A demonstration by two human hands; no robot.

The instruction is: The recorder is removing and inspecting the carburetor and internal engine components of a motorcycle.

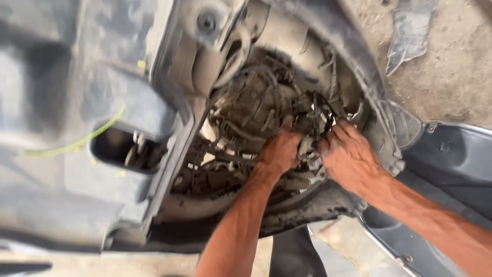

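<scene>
Dust-brown grime coats everything inside the opened vehicle cavity, where both hands work at a small grey metal-and-plastic connector fitting set among the tangle of dirty black wires and hoses. The fitting sits low and right of centre in the cavity, between the two hands and just under a cluster of thin black cables.

The left hand reaches in from below, forearm rising almost straight up the frame, wrist bent forward, fingers curled shut against the left side of the fitting. The right hand comes in from the lower right on a long diagonal forearm, knuckles up, fingers folded down over the fitting's right side; the picture is motion-blurred, so whether it pinches the fitting or a cable beside it is hard to tell.

To handle this well, one hand should steady the body of the fitting while the other works it, pulling in line instead of twisting, and keeping the brittle-looking cables out of the pinch. The dark grey plastic body panel lies to the left, the sandy ground to the upper right.
</scene>
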